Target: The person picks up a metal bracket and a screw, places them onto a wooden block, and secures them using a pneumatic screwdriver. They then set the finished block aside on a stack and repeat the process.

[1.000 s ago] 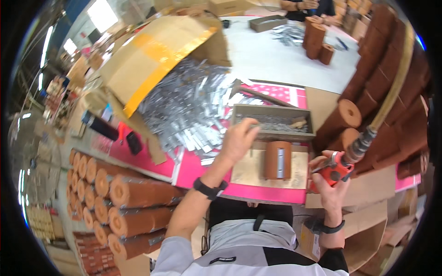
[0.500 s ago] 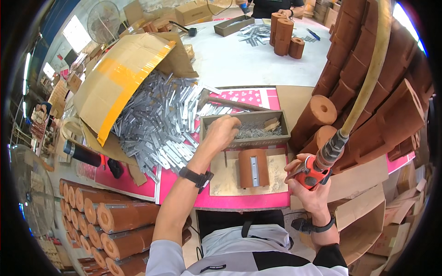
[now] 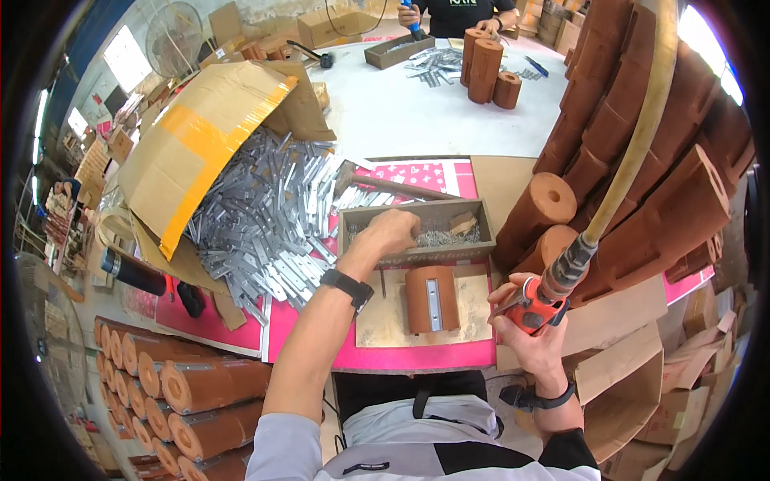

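Observation:
My left hand (image 3: 391, 233) reaches into a grey wooden box (image 3: 417, 258) of small nails or screws (image 3: 437, 237). Its fingers are bent together, and their tips are hidden among the pieces. In my right hand (image 3: 536, 346) is a red air tool (image 3: 529, 306), joined by a metal coupling (image 3: 571, 263) to a yellowish hose (image 3: 634, 160). Between the hands a short brown cylinder (image 3: 419, 298) lies on a pale board (image 3: 380, 325), with a metal strip (image 3: 434, 305) along its top. A thin dark rod (image 3: 383, 284) lies beside the cylinder.
Loose metal strips (image 3: 257, 216) spill from a cardboard box (image 3: 200, 136) at left, near a hammer (image 3: 393, 187). Brown cylinders are stacked at right (image 3: 630, 184) and lower left (image 3: 210, 385). Across the white table (image 3: 377, 104), another person (image 3: 461, 18) holds a blue tool (image 3: 410, 16).
The whole view has shifted slightly. My left hand has moved a little to the right within the box. My right hand keeps its grip on the air tool.

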Available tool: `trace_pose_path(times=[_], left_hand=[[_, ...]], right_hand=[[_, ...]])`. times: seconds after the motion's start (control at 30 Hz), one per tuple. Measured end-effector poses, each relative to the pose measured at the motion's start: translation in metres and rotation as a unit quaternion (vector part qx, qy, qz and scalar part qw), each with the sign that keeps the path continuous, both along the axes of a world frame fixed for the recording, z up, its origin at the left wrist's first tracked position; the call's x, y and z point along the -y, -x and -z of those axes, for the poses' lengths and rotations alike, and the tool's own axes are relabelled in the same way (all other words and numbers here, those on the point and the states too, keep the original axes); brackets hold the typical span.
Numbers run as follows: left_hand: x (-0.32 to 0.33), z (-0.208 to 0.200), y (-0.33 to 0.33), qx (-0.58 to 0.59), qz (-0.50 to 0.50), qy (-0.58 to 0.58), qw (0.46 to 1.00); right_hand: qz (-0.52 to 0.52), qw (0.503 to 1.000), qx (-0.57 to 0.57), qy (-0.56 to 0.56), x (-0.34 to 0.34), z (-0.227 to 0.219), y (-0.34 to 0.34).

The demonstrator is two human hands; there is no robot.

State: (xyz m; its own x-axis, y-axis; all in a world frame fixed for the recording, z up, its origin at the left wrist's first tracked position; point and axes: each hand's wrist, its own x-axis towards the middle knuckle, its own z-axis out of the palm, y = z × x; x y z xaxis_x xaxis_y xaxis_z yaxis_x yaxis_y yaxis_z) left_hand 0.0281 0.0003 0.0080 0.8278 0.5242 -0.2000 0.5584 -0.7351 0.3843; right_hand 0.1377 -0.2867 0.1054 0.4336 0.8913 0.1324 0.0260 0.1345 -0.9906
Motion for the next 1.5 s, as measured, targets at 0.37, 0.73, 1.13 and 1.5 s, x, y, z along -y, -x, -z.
trace_pose_path(times=[0.37,0.73,1.13,1.5], left_hand=[[0.002,0.005,0.004,0.111,-0.028,0.006,0.993],[0.019,-0.009,0.017,0.209,-0.081,0.007,0.974],[0.043,-0.028,0.047,0.377,-0.207,0.069,0.900],[0.097,-0.029,0.080,0.438,-0.225,0.169,0.854]], right_hand=[[-0.003,1.000,-0.019,-0.009,-0.002,-0.004,0.002],[-0.027,0.998,0.049,0.020,-0.003,-0.004,0.005],[-0.012,0.995,0.091,0.026,-0.004,-0.003,0.008],[-0.015,0.997,0.076,0.008,-0.003,-0.012,0.014]])
